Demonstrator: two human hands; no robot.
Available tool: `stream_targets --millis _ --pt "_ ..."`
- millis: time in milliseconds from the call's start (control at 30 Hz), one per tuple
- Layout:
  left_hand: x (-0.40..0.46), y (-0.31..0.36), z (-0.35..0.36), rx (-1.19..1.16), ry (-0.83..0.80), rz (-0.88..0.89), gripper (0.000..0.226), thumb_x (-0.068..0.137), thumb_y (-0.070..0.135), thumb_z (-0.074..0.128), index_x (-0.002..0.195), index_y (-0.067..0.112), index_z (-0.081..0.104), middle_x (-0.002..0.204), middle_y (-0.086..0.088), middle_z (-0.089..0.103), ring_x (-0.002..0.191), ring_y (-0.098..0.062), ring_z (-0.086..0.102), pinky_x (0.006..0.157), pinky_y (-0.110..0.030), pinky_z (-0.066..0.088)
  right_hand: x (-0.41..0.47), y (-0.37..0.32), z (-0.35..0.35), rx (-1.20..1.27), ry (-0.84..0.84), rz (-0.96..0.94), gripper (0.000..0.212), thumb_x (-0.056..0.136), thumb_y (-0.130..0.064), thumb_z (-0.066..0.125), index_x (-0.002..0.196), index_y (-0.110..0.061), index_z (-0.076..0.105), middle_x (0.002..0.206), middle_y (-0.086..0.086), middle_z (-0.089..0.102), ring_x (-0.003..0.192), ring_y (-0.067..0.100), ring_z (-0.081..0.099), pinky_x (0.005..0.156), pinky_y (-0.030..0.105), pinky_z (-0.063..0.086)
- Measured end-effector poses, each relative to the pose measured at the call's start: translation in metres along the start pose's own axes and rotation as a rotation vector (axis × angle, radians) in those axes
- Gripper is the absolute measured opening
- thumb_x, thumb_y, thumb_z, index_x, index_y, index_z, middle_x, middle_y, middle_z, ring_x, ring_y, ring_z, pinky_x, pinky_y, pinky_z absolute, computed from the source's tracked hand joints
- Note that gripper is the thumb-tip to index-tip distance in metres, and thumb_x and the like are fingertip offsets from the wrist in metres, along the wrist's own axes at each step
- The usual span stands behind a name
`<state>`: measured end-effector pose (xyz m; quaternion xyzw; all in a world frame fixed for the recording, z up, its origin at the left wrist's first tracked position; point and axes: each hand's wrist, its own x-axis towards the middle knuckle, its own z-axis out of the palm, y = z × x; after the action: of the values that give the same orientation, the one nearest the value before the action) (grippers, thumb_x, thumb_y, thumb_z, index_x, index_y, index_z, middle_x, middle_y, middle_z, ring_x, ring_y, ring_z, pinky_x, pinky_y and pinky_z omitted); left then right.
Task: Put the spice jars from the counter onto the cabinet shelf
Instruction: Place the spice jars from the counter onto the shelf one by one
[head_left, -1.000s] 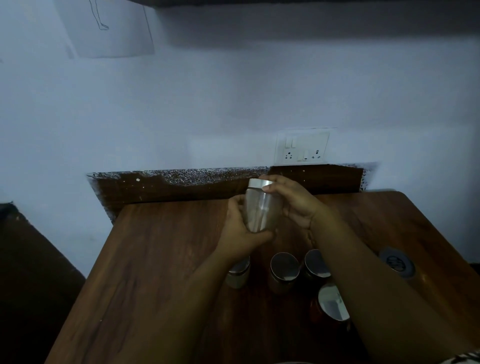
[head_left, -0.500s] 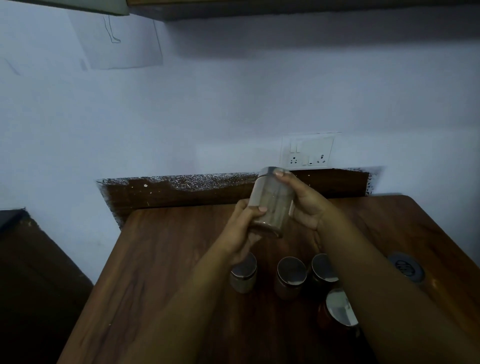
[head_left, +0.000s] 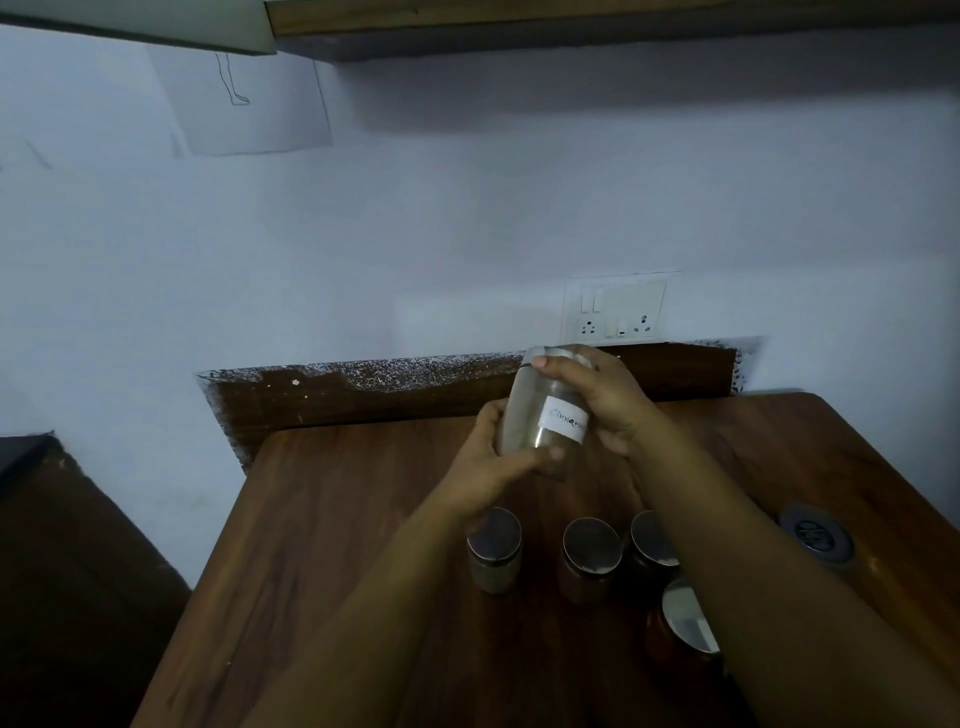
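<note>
Both hands hold one glass spice jar (head_left: 540, 410) with a silver lid and a white handwritten label, tilted, above the wooden counter (head_left: 332, 561). My left hand (head_left: 491, 462) grips its lower end, thumb across the base. My right hand (head_left: 602, 400) curls over its lid and right side. Below on the counter stand several jars with silver lids: a left jar (head_left: 494, 551), a middle jar (head_left: 591, 558), a jar (head_left: 649, 540) partly behind my right arm, and a red-filled jar (head_left: 683, 629) nearest me. The cabinet underside (head_left: 571, 21) runs along the top edge; its shelf is out of sight.
A white wall with a switch-and-socket plate (head_left: 615, 309) stands behind the counter. A sheet of paper (head_left: 244, 104) hangs on the wall upper left. A round dark grommet (head_left: 815, 532) sits in the counter at right. A dark surface (head_left: 67, 571) lies lower left.
The held jar has turned in my hands, so its white label now faces me. The view has tilted up, showing more of the cabinet underside.
</note>
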<state>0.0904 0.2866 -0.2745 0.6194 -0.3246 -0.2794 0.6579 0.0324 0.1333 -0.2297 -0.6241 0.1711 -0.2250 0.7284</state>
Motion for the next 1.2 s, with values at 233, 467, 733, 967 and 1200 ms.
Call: stream_targets --millis 233,467,733,967,1200 --pt "0.001 0.001 0.007 -0.158 0.081 -0.026 0.087 0.048 0.027 0.084 0.123 0.015 0.043 0.115 -0.009 0.059 0.098 -0.023 0.065 0.080 -0.041 0.058 -0.002 -0.008 0.004 0.005 -0.120 0.083 0.053 0.074 -0.039 0.074 0.118 -0.011 0.065 0.111 0.010 0.069 0.102 0.027 0.066 0.084 0.041 0.054" --pt "0.004 0.009 0.006 -0.225 0.122 0.029 0.081 0.053 0.028 0.084 0.124 0.019 0.045 0.123 -0.018 0.060 0.114 -0.031 0.061 0.098 -0.054 0.050 -0.004 -0.018 0.005 0.235 -0.259 0.130 0.041 0.088 -0.037 0.057 0.116 -0.009 0.065 0.105 0.013 0.070 0.096 0.024 0.067 0.082 0.038 0.058" --pt "0.002 0.015 0.005 -0.177 0.146 0.113 0.080 0.049 0.030 0.084 0.120 0.025 0.047 0.120 -0.011 0.060 0.099 -0.011 0.066 0.080 -0.028 0.056 -0.004 -0.017 0.012 0.362 -0.270 0.134 0.032 0.091 -0.032 0.052 0.105 -0.012 0.072 0.103 0.014 0.069 0.096 0.027 0.065 0.090 0.044 0.051" --pt "0.004 0.021 0.004 -0.138 0.263 0.183 0.088 0.069 0.020 0.083 0.139 0.028 0.031 0.125 0.002 0.055 0.101 -0.003 0.065 0.080 -0.023 0.055 -0.013 -0.017 0.014 0.125 -0.449 0.179 0.069 0.079 -0.038 0.075 0.140 -0.024 0.044 0.133 0.012 0.059 0.119 0.034 0.059 0.091 0.053 0.051" --pt "0.014 0.083 -0.031 0.065 -0.056 0.349 0.103 0.071 0.016 0.082 0.149 0.040 0.018 0.147 0.002 0.040 0.129 -0.013 0.050 0.097 -0.030 0.052 -0.014 -0.074 0.032 -0.068 -0.379 -0.088 0.080 0.079 0.011 0.068 0.138 -0.032 0.037 0.123 0.005 0.064 0.110 0.022 0.067 0.086 0.038 0.057"
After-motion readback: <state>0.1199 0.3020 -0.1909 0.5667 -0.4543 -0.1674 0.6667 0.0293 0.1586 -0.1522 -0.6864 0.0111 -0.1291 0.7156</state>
